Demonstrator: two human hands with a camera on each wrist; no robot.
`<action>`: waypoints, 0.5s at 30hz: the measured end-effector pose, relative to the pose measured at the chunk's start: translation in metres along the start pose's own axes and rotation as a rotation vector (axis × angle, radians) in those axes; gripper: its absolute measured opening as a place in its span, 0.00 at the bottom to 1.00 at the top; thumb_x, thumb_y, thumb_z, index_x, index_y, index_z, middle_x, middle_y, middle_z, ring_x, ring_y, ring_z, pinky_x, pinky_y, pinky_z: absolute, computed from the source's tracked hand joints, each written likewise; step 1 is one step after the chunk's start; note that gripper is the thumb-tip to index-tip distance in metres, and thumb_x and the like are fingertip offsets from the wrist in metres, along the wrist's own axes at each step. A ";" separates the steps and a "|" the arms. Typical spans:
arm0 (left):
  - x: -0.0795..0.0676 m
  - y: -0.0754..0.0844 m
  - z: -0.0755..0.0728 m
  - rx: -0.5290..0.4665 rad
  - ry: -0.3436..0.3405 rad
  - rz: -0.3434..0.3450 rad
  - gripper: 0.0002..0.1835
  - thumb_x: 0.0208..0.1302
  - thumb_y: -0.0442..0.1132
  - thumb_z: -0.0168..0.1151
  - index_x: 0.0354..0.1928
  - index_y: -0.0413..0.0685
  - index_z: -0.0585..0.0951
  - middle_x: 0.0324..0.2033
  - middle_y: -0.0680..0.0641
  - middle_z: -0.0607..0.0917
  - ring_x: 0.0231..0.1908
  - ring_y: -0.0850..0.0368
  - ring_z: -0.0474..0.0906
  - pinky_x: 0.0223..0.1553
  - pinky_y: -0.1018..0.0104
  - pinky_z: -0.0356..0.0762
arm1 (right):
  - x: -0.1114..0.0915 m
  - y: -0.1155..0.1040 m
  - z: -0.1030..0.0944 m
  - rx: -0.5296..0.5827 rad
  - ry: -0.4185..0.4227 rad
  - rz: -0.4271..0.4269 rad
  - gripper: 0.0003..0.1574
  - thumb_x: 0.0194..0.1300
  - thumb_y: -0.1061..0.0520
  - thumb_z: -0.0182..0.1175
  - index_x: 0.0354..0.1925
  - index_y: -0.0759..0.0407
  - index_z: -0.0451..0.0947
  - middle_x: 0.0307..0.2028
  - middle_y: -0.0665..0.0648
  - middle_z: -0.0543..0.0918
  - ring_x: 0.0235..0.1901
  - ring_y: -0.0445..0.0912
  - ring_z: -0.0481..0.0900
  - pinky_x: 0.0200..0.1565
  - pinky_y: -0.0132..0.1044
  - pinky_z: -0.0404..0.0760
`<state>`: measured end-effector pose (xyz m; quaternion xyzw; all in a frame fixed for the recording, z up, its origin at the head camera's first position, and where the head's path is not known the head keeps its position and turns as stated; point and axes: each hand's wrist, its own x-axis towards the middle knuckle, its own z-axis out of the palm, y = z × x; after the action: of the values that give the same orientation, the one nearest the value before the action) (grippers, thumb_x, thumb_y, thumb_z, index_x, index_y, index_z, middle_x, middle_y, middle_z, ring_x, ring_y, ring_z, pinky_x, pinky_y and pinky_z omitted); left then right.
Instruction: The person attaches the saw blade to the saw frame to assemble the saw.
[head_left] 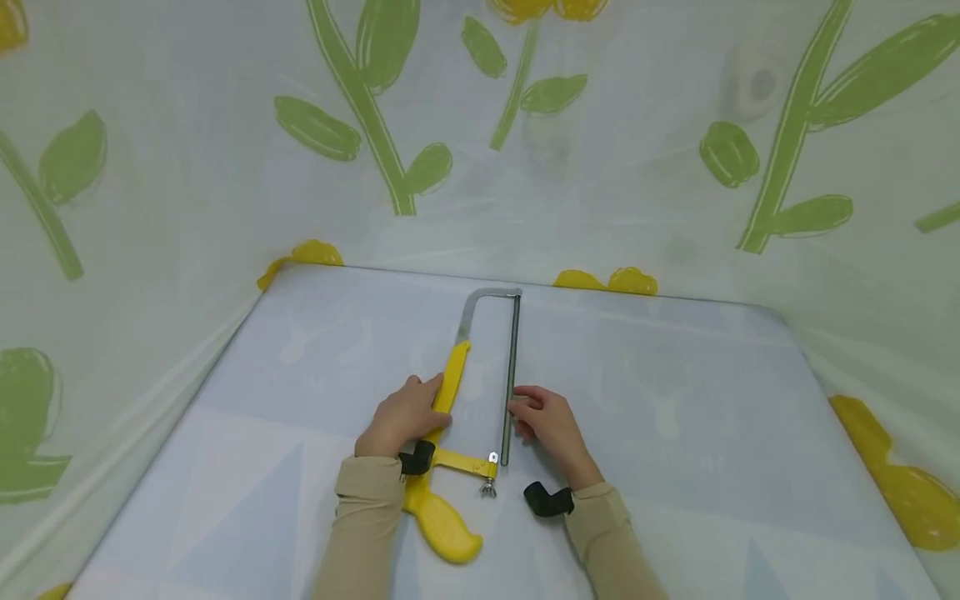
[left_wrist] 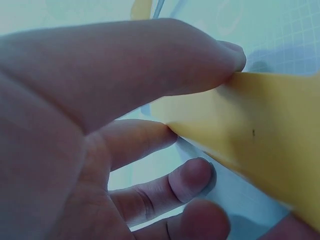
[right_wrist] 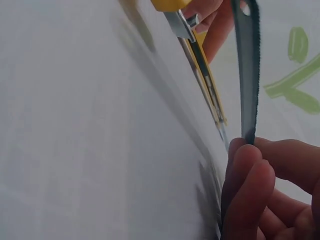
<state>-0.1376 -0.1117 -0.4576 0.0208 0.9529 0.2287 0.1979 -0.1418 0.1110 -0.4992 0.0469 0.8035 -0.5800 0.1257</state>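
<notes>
A hacksaw with a yellow frame [head_left: 452,379] and yellow handle [head_left: 446,529] lies on the table, its grey bow [head_left: 468,317] pointing away from me. My left hand [head_left: 401,418] grips the frame's spine, with thumb and index finger on the yellow bar [left_wrist: 260,130] in the left wrist view. The toothed blade [right_wrist: 247,75] is pinched between the thumb and fingers of my right hand [head_left: 551,427]. Its far end meets the bow's tip. The near end, with a hole, stands apart from the yellow bracket [head_left: 461,462] and its wing nut [head_left: 488,490].
A pale patterned cloth covers the table [head_left: 675,400]. Behind and around it hangs a whitish curtain [head_left: 615,192] with green leaves and yellow flowers. Each wrist bears a black strap mount [head_left: 547,500].
</notes>
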 end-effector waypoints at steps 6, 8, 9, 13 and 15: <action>0.004 -0.002 -0.003 0.012 -0.020 0.002 0.39 0.57 0.50 0.60 0.70 0.53 0.58 0.54 0.39 0.69 0.37 0.50 0.71 0.39 0.58 0.71 | 0.004 -0.001 0.003 -0.015 -0.004 0.015 0.21 0.59 0.55 0.60 0.51 0.56 0.76 0.28 0.54 0.81 0.19 0.44 0.72 0.23 0.34 0.73; 0.005 -0.003 -0.002 0.003 -0.027 -0.003 0.39 0.57 0.50 0.60 0.70 0.53 0.57 0.54 0.39 0.69 0.38 0.50 0.71 0.40 0.58 0.70 | 0.005 0.000 0.003 -0.028 -0.001 0.018 0.20 0.59 0.55 0.60 0.51 0.56 0.76 0.29 0.54 0.81 0.20 0.44 0.73 0.22 0.34 0.73; 0.007 -0.003 -0.003 0.001 -0.027 -0.001 0.40 0.57 0.50 0.60 0.70 0.53 0.57 0.55 0.39 0.69 0.38 0.50 0.71 0.40 0.58 0.70 | 0.007 -0.001 0.003 -0.035 0.002 0.018 0.20 0.59 0.54 0.60 0.51 0.55 0.76 0.30 0.54 0.81 0.20 0.43 0.73 0.22 0.34 0.73; 0.009 -0.003 -0.005 -0.011 -0.038 -0.002 0.40 0.58 0.51 0.59 0.71 0.54 0.56 0.57 0.38 0.67 0.40 0.49 0.71 0.42 0.56 0.70 | 0.011 -0.002 0.004 -0.066 0.004 0.022 0.20 0.59 0.53 0.60 0.50 0.53 0.76 0.31 0.53 0.82 0.20 0.44 0.73 0.23 0.34 0.72; 0.009 -0.004 -0.005 -0.008 -0.049 0.000 0.40 0.58 0.51 0.59 0.71 0.54 0.55 0.58 0.38 0.67 0.41 0.48 0.71 0.44 0.55 0.70 | 0.012 -0.001 0.004 -0.082 -0.004 0.023 0.19 0.59 0.52 0.60 0.50 0.53 0.76 0.31 0.53 0.82 0.20 0.44 0.73 0.23 0.34 0.72</action>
<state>-0.1479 -0.1156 -0.4589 0.0254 0.9470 0.2317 0.2211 -0.1530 0.1058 -0.5025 0.0496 0.8258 -0.5452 0.1359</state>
